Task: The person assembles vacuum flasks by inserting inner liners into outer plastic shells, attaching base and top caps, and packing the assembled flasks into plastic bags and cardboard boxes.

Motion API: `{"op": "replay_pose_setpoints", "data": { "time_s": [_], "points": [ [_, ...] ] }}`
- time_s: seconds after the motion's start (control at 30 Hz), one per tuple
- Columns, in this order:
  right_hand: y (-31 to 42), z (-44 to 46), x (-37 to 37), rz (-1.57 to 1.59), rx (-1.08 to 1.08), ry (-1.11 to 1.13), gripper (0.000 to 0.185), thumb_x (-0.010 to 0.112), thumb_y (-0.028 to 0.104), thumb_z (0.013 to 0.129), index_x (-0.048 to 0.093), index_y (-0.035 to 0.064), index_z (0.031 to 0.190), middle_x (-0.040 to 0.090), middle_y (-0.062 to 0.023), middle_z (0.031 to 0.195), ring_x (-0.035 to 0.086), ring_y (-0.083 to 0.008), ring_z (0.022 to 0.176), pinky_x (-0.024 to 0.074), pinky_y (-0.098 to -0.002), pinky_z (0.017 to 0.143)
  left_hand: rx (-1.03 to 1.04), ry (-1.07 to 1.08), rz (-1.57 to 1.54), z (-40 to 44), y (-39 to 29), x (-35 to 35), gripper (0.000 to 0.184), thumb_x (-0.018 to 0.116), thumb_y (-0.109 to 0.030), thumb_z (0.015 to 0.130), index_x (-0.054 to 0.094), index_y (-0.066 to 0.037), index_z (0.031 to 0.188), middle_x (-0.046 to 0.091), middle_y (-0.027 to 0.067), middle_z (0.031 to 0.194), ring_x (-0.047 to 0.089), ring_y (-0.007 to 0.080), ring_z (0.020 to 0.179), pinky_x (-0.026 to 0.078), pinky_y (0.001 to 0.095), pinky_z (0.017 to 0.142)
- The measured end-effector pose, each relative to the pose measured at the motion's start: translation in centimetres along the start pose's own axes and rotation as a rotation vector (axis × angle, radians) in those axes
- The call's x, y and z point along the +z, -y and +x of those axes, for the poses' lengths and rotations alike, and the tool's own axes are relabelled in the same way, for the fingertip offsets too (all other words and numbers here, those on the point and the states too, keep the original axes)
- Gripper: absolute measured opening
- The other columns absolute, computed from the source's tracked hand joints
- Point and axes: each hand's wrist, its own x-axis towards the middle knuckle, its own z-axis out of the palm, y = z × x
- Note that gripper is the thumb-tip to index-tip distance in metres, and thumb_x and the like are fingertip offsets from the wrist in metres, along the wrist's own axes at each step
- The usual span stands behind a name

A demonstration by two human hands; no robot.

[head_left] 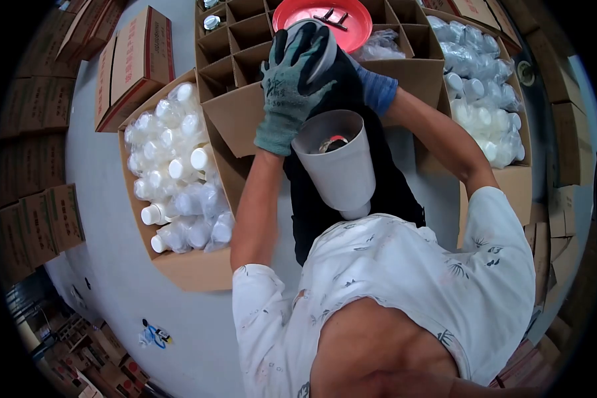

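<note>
Both hands wear work gloves and meet over a divided carton. My left hand [290, 83], in a grey-green glove, is closed over a grey-white round-rimmed part [326, 61]. My right hand [348, 83], in a dark glove with a blue cuff, presses against the part's right side; its fingers are mostly hidden. Below them, a large light-grey funnel-shaped housing [341, 172] rests between my thighs, wide mouth up. Something red and metallic [333, 143] shows inside it. Just beyond my hands, a red basin [359, 33] holds a few dark slim pieces [331, 18].
The divided carton [245, 113] stands in front of me. A carton of bagged white-capped bottles [172, 166] is at left, another group of bagged bottles [484, 99] at right. A closed carton [136, 69] sits on the grey floor [106, 179]; stacked cartons [33, 166] line the left.
</note>
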Motion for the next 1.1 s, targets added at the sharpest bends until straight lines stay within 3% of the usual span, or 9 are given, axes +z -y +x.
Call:
{"op": "replay_pose_setpoints", "data": {
  "time_s": [0.27,0.4,0.53,0.67,0.73,0.8,0.87,0.93,1.1],
  "points": [
    [2.3,-3.2,2.2,-0.542,-0.398,0.412,0.054,0.056,0.005,0.091,0.035,0.0063,0.141,0.047,-0.0092,0.136,0.048,-0.0177,0.122,0.0408,-0.0348,0.104,0.024,0.088,-0.557,-2.2,1.5,-2.8,0.062,0.071,-0.022,0.070,0.056,-0.014,0.129,0.050,0.0147,0.135,0.045,0.0370,0.121,0.037,0.0442,0.102],
    [7.9,-3.9,2.2,-1.005,0.731,-0.323,0.036,0.049,0.024,0.098,0.052,0.0021,0.126,0.062,-0.0091,0.107,0.061,-0.0149,0.096,0.0507,-0.0282,0.086,0.101,0.378,-0.396,-6.8,1.4,-3.2,0.050,0.064,-0.021,0.078,0.058,-0.005,0.125,0.054,0.0141,0.131,0.049,0.0357,0.121,0.035,0.0427,0.104],
    [3.6,-8.0,-2.8,-1.633,-0.410,0.189,0.042,0.054,0.024,0.093,0.051,0.0052,0.130,0.057,-0.0157,0.120,0.057,-0.0275,0.107,0.0444,-0.0355,0.096,0.032,0.553,-0.505,-6.1,-0.9,-3.8,0.052,0.059,-0.037,0.082,0.058,-0.009,0.126,0.054,0.0122,0.132,0.048,0.0366,0.121,0.032,0.0451,0.105],
    [1.1,-7.2,1.5,-1.043,-0.055,0.244,0.040,0.056,0.014,0.089,0.051,0.0055,0.128,0.054,-0.0185,0.123,0.056,-0.0317,0.108,0.0456,-0.0358,0.097,0.062,0.580,-0.528,-6.7,-1.3,-3.0,0.059,0.068,-0.035,0.074,0.056,-0.017,0.129,0.051,0.0096,0.134,0.043,0.0364,0.123,0.032,0.0457,0.106],
    [-0.5,-7.7,2.6,-1.509,-0.299,0.359,0.040,0.058,0.019,0.089,0.052,0.0052,0.127,0.057,-0.0187,0.119,0.057,-0.0326,0.108,0.0461,-0.0369,0.095,0.033,0.620,-0.577,-7.3,-1.6,-3.8,0.058,0.065,-0.036,0.075,0.056,-0.017,0.129,0.049,0.0122,0.135,0.041,0.0378,0.124,0.029,0.0478,0.106],
    [-0.5,-7.6,4.4,-1.188,0.190,0.140,0.042,0.062,0.018,0.087,0.052,0.0060,0.126,0.057,-0.0183,0.119,0.056,-0.0338,0.107,0.0455,-0.0378,0.096,-0.050,0.609,-0.675,-8.8,-1.7,-3.3,0.059,0.063,-0.038,0.077,0.054,-0.016,0.131,0.048,0.0138,0.134,0.040,0.0389,0.124,0.029,0.0487,0.106],
    [-2.2,-7.3,1.9,-1.318,-0.275,0.469,0.039,0.061,0.019,0.087,0.054,0.0059,0.124,0.057,-0.0168,0.120,0.057,-0.0316,0.107,0.0453,-0.0377,0.096,-0.044,0.652,-0.351,-9.1,-4.6,-3.8,0.060,0.061,-0.038,0.079,0.050,-0.014,0.133,0.045,0.0157,0.133,0.039,0.0408,0.122,0.030,0.0492,0.104],
    [-2.2,-7.3,0.5,-0.534,0.289,0.354,0.038,0.061,0.026,0.090,0.060,0.0004,0.118,0.064,-0.0100,0.111,0.058,-0.0155,0.101,0.0462,-0.0300,0.092,-0.127,0.691,-0.106,-8.3,-8.6,-3.8,0.057,0.061,-0.020,0.077,0.051,-0.007,0.131,0.046,0.0185,0.130,0.035,0.0375,0.126,0.026,0.0480,0.108],
    [-0.4,-10.7,0.7,-0.939,0.111,0.270,0.039,0.056,0.022,0.092,0.054,0.0009,0.125,0.055,-0.0154,0.127,0.054,-0.0253,0.113,0.0422,-0.0368,0.098,-0.270,0.071,-0.903,-11.1,-4.3,0.9,0.030,0.055,-0.013,0.088,0.061,-0.001,0.115,0.062,0.0172,0.112,0.055,0.0276,0.113,0.039,0.0373,0.101]
  ]
}}
